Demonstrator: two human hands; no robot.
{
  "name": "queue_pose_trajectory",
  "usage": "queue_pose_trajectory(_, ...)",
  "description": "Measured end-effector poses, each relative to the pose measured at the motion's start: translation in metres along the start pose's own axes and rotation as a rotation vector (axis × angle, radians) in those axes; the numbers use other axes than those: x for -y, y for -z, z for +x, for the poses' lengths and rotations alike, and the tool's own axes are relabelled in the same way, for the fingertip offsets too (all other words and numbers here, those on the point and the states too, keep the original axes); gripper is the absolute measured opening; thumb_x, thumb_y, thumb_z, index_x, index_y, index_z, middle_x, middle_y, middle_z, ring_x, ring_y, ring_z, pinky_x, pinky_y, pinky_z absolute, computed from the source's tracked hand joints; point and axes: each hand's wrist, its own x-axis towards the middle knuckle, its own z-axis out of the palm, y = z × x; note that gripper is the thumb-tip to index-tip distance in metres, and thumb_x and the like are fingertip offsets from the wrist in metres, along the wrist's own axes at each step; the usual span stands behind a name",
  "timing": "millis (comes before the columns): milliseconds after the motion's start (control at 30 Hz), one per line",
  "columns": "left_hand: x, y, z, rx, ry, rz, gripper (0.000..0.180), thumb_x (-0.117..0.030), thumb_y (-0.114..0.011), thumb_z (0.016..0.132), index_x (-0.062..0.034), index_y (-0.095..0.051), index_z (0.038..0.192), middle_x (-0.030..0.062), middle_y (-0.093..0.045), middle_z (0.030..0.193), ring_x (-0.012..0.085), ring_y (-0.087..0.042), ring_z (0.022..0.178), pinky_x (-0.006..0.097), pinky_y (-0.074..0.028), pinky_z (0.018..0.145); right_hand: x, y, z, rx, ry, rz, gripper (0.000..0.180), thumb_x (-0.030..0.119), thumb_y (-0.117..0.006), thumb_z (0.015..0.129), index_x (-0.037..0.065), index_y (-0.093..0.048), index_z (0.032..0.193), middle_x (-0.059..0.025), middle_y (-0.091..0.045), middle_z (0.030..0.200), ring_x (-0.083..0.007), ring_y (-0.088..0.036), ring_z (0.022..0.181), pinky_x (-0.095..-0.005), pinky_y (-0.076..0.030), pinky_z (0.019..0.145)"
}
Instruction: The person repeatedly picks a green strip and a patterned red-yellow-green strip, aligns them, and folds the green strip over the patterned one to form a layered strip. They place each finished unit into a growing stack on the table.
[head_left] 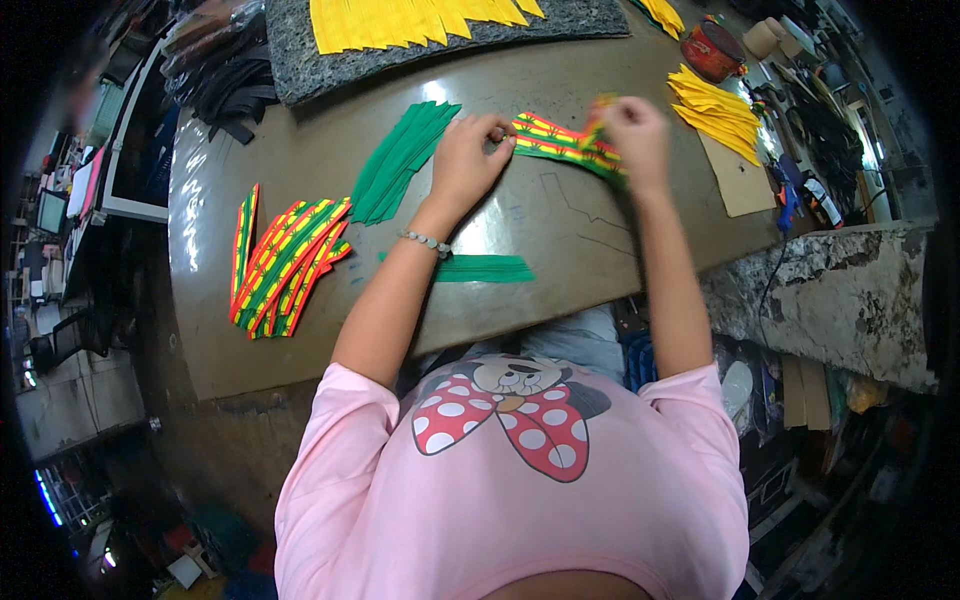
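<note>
Strip stretched between left fingers and right fingers.

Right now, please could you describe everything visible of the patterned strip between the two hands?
The patterned strip looks like flat, flexible fabric, banded red, yellow and green with dark leaf-like marks. It runs crosswise over the brown table. Its left end meets the left hand at the fingertips; its right part bends upward, blurred, at the curled right hand. Contact with the tabletop is unclear.
</note>
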Motion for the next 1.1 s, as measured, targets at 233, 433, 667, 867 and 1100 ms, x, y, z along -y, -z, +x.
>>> queue_pose_trajectory(233,0.004,0.000,0.002,0.047,-0.040,0.063,0.014,-0.021,-0.071,0.086,-0.0123,-0.075,0.096,0.0082,-0.065,0.083,0.0273,-0.060,0.084,0.040,-0.049,0.077,-0.058,0.247,-0.005,-0.521,-0.185,1.097,0.011,0.013,-0.053,0.096,0.002,-0.053,0.097,-0.0063,-0.054,0.082,-0.0180,-0.052,0.072,-0.0326,-0.049,0.071)
queue_pose_trajectory(433,-0.022,0.029,0.010,-0.001,0.036,-0.052,0.024,-0.027,-0.063,0.094,-0.0064,-0.073,0.102,0.0137,-0.070,0.088,0.0322,-0.065,0.080,0.044,-0.051,0.077,0.029,0.195,-0.086,0.065,-0.295,0.178,0.028,0.018,-0.067,0.097,0.001,-0.062,0.119,-0.0010,-0.061,0.086,-0.0052,-0.056,0.068,-0.0201,-0.047,0.053)
queue_pose_trajectory(667,-0.094,0.099,-0.109,0.359,0.164,-0.426,0.027,-0.025,-0.073,0.092,-0.0004,-0.074,0.103,0.0104,-0.070,0.078,0.0115,-0.063,0.067,0.029,-0.051,0.062,0.109,0.035,-0.153,0.852,-0.470,0.260,0.021,0.017,-0.070,0.095,-0.001,-0.070,0.107,-0.0018,-0.070,0.081,-0.0052,-0.062,0.062,-0.0208,-0.048,0.052)
queue_pose_trajectory(867,-0.092,0.137,-0.177,0.361,0.765,-0.467,0.016,-0.014,-0.075,0.090,0.0008,-0.075,0.096,0.0068,-0.071,0.078,0.0057,-0.063,0.066,0.022,-0.049,0.058,0.114,-0.022,-0.177,1.123,-0.651,0.199,0.018,0.018,-0.069,0.095,0.001,-0.070,0.099,-0.0003,-0.067,0.071,-0.0043,-0.057,0.053,-0.0226,-0.043,0.045)
queue_pose_trajectory(1100,-0.052,0.140,-0.169,-0.054,0.273,0.178,0.024,-0.019,-0.075,0.086,-0.0105,-0.073,0.108,0.0057,-0.064,0.099,0.0241,-0.056,0.092,0.037,-0.044,0.083,0.124,-0.035,-0.163,1.032,-0.502,0.117,0.023,0.021,-0.068,0.096,-0.002,-0.069,0.097,0.0000,-0.063,0.067,-0.0046,-0.054,0.056,-0.0245,-0.042,0.048)
